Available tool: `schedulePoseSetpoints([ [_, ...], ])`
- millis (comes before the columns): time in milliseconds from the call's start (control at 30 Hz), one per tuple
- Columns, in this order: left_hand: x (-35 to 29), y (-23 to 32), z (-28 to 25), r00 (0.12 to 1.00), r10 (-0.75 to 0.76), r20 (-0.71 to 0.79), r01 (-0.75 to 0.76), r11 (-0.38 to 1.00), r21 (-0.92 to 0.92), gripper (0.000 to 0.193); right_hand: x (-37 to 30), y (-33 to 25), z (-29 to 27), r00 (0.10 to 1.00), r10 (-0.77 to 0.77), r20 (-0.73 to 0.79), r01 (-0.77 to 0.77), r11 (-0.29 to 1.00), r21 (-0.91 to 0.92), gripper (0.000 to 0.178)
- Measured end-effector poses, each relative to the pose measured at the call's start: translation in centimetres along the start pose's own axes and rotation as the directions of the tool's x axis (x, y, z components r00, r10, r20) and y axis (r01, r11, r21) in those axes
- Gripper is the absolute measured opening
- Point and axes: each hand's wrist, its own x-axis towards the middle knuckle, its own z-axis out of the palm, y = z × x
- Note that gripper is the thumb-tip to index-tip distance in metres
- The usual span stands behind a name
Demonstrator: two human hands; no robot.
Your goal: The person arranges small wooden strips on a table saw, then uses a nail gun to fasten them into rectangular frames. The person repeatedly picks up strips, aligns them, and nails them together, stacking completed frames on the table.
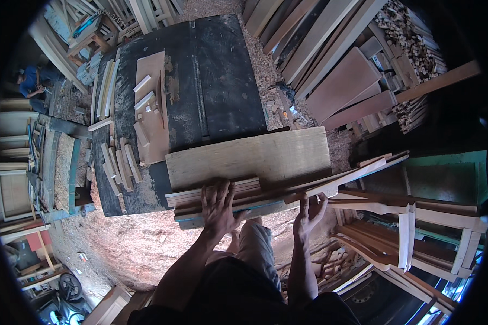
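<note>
My left hand (218,208) lies over a short stack of thin wooden strips (246,187) at the near edge of the black table, fingers stretched across them. Toward the right, my right hand (310,212) pinches the near end of a pale wooden strip (348,176) between thumb and fingers. That strip slants away to the right, lying along a longer, darker piece of wood. Behind both hands rests a wide wooden board (249,155). My palms and the undersides of the strips are hidden.
The black table (228,76) carries a brown flat sheet (152,130), small offcuts and several narrow sticks (119,165). Wooden chair frames (406,233) stand close at my right. Planks (331,43) lean at the far right. A person (31,81) sits far left. Shavings (135,238) cover the floor.
</note>
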Motion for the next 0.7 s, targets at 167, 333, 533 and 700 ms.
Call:
schedulePoseSetpoints([
  [167,0.4,0.0,0.2,1.000,0.016,0.024,-0.018,0.998,0.066,0.094,3.6,-1.0,2.0,0.966,0.181,0.187,-0.146,0.971,-0.188,0.026],
  [333,0.5,0.1,0.1,0.999,0.033,-0.017,-0.032,0.998,0.056,0.094,5.8,-1.0,4.8,0.930,0.152,0.334,0.069,0.822,-0.566,0.019],
  [533,0.5,0.2,-0.4,0.998,0.028,-0.059,-0.025,0.999,0.041,0.091,6.0,2.1,7.4,0.840,0.139,0.524,0.303,0.681,-0.667,0.018],
  [700,0.2,0.0,-0.2,0.996,0.021,-0.085,-0.019,1.000,0.023,0.091,5.8,4.4,7.7,0.806,0.134,0.576,0.377,0.635,-0.674,0.015],
])
